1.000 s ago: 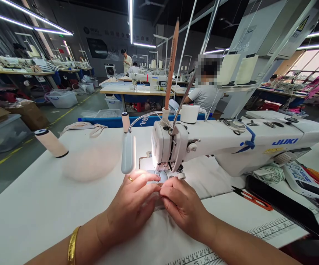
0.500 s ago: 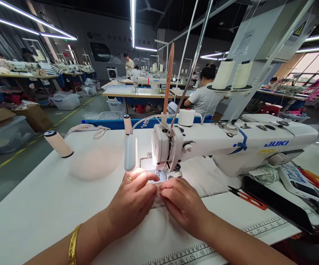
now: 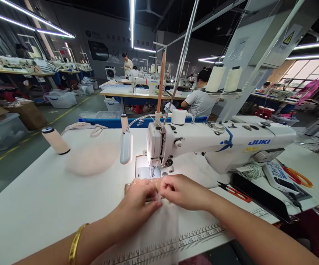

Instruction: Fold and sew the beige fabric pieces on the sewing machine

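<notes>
My left hand (image 3: 137, 206) and my right hand (image 3: 182, 191) meet fingertip to fingertip on a piece of white fabric (image 3: 165, 228) lying flat on the table, and both pinch its far edge. They sit just in front of the needle plate (image 3: 145, 171) of a white JUKI sewing machine (image 3: 217, 141). A gold ring and a gold bangle are on my left hand and wrist. The lit presser foot (image 3: 152, 170) stands clear of my fingers.
A small grey lamp (image 3: 125, 148) hangs left of the needle. A thread cone (image 3: 55, 140) lies on its side at the table's left, near a pale fabric pile (image 3: 91, 158). Red snips (image 3: 235, 191), orange scissors (image 3: 297, 176) and a control panel (image 3: 278, 173) lie right. A person (image 3: 202, 97) sits beyond.
Both hands have drawn back toward me from under the presser foot, bringing the fabric edge along. The needle plate now shows uncovered.
</notes>
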A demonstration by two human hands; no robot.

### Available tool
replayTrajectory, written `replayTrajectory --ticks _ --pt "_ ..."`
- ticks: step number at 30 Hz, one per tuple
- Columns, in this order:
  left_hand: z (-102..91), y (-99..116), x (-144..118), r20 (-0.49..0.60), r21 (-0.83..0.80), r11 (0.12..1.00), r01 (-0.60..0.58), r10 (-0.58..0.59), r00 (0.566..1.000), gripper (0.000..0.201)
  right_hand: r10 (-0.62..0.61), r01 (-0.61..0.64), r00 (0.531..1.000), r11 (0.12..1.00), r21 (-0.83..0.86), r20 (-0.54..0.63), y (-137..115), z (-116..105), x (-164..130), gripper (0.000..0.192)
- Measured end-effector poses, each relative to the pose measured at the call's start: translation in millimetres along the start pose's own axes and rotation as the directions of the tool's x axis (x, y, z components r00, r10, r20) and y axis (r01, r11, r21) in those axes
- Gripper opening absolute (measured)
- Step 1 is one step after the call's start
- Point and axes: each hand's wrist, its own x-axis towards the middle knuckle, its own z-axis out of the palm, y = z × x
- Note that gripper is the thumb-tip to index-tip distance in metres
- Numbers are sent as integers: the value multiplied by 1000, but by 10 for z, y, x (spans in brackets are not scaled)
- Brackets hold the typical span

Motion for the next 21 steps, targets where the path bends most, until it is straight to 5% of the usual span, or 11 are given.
replayTrajectory --ticks 3,6,9,12,17,21 --pt "109 -227 64 -50 206 977 53 -44 998 20 60 -61 998 995 -79 -7 91 137 329 27" --pt "143 -336 61 -73 300 947 -114 142 987 11 119 -118 993 988 -95 1 105 179 467 23" --pt "154 -389 48 -47 339 883 -323 359 932 20 137 -138 990 984 -113 -13 104 172 496 20" --pt "164 -431 39 -43 313 880 -357 389 920 26 122 -125 992 984 -129 -25 128 151 450 16" --pt "166 -455 19 -42 260 910 -323 345 938 26 -73 6 988 903 -430 -140 229 117 235 16" --pt "187 -447 4 -60 222 931 -289 309 949 24 -397 99 865 734 -672 -306 274 186 79 21"
